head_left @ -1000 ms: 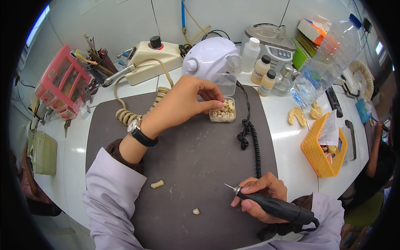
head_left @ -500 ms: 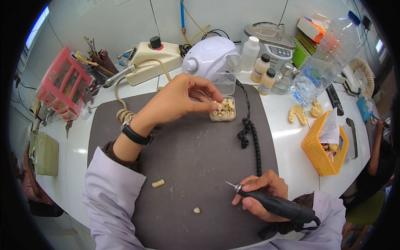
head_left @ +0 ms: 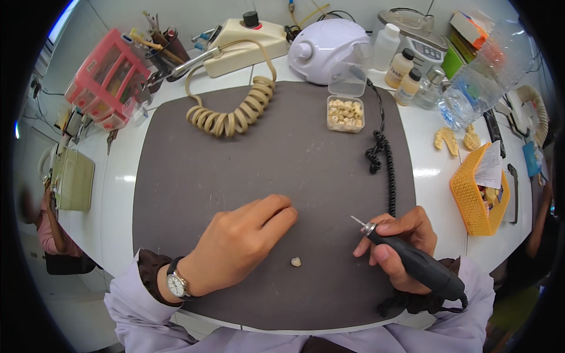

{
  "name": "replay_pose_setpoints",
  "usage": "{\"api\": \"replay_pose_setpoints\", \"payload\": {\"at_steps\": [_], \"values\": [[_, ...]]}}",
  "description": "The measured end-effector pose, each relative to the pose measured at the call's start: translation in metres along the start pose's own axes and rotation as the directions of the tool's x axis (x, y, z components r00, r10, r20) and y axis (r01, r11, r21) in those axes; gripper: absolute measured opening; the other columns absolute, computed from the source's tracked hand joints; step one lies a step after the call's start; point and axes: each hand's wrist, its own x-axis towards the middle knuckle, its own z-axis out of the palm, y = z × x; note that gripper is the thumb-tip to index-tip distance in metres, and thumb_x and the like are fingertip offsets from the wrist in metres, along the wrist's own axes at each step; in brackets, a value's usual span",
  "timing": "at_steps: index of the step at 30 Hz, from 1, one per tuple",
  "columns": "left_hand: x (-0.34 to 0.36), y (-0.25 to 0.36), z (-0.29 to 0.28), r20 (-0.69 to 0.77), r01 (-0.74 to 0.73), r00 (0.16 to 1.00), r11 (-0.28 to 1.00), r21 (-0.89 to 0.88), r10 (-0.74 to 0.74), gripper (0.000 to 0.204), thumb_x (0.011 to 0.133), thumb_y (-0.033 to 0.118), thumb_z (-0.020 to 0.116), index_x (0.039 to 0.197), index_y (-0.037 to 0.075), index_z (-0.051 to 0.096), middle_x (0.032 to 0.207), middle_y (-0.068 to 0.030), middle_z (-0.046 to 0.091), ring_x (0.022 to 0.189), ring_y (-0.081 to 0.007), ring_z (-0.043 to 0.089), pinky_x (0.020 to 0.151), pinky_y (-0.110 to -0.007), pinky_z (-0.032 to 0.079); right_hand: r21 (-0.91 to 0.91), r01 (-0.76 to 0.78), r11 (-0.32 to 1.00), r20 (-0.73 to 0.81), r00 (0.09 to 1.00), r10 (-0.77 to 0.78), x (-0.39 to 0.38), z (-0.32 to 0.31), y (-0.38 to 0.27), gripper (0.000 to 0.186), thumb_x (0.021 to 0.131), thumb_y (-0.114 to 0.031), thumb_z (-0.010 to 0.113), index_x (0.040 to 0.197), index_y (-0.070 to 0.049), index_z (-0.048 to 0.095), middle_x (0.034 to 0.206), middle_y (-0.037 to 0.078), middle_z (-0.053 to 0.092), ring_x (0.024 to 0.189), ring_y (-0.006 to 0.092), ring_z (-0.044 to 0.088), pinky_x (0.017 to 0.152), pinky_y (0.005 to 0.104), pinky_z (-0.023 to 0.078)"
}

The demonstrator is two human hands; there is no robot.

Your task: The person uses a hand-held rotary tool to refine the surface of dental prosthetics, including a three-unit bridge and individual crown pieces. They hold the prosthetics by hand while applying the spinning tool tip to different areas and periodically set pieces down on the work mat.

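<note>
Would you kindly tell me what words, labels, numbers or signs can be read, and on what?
Two black-capped bottles: lettering on their labels, which I leave uncopied.
Paper in the yellow basket: any print too small to read.
Grey machine: panel markings too small to read.
Watch: dial too small to read.

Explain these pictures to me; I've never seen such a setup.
A person is working here bare-handed. The pictures come from a wide camera worn on that person's head, looking down, so straight edges bend. The right hand holds a black handpiece with a thin metal tip. The left hand is curled over the grey mat; whether it holds anything is hidden. On the mat lie a loose tooth, an open box of teeth and a coiled cream cord.
</note>
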Motion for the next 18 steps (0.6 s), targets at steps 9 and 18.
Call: {"api": "replay_pose_setpoints", "payload": {"at_steps": [9, 18], "values": [[-0.026, 0.005, -0.017, 0.083, 0.213, 0.977, 0.938, -0.275, -0.197, 0.025, 0.07, 0.002, 0.069, 0.094, 0.006, 0.063, 0.094, -0.0068, 0.062, 0.079, -0.0191, 0.062, 0.065, -0.027, 0.052, -0.182, 0.053, 0.982, 0.03, 0.998, -0.049, -0.004, -0.002, 0.004, 0.029, 0.08, -0.011, 0.062, 0.097, 0.0, 0.041, 0.089, 0.023, 0.055, 0.066, 0.0207, 0.062, 0.051, 0.0233, 0.047], [-0.025, 0.001, -0.011, 0.098, 0.296, 0.955, 0.926, -0.234, -0.28, 0.026, 0.065, 0.005, 0.072, 0.09, 0.006, 0.065, 0.085, -0.0059, 0.059, 0.072, -0.0189, 0.055, 0.061, -0.028, 0.045, -0.172, 0.004, 0.985, 0.016, 1.0, -0.001, -0.004, -0.005, 0.004, 0.033, 0.08, -0.01, 0.063, 0.101, 0.0, 0.04, 0.076, 0.017, 0.057, 0.065, 0.0214, 0.063, 0.065, 0.0305, 0.046]]}}
